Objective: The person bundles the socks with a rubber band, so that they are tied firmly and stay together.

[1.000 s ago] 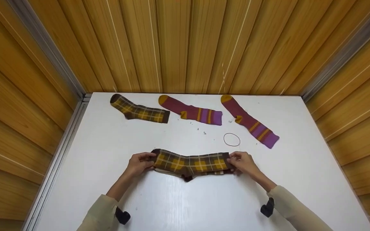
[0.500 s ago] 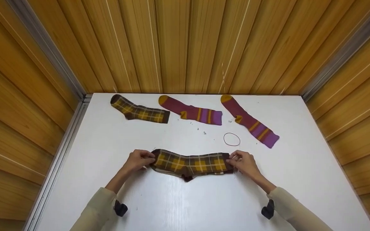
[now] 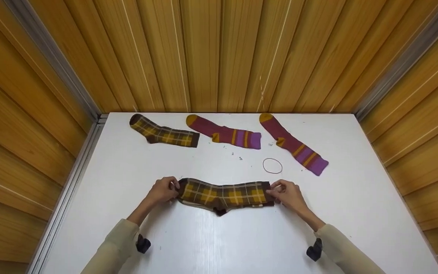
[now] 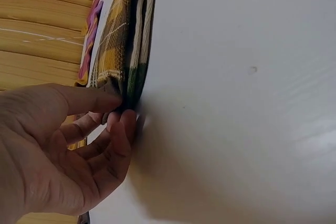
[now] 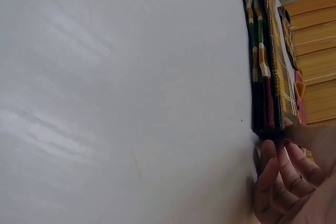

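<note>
"Left hand (image 3: 164,189): what has it got?"

"Toe end of the top sock (image 3: 222,195), pinched between thumb and fingers."

"And the right hand (image 3: 289,194)?"

"Pinching the cuff at the other end. So the sock lies lengthwise between the two, on the near half of the counter (image 3: 203,243)."

"Just that one?"

"No, lower layers (image 4: 148,30) sit right beneath it, cream and green, showing along the near edge."

"What's farther back?"

"On the left, a plaid sock (image 3: 169,136) in the same pattern. Right of it come a striped sock (image 3: 222,131) and a second striped sock (image 3: 295,144), slanting. A thin ring (image 3: 272,158) lies between that slanting one and the cuff."
</note>
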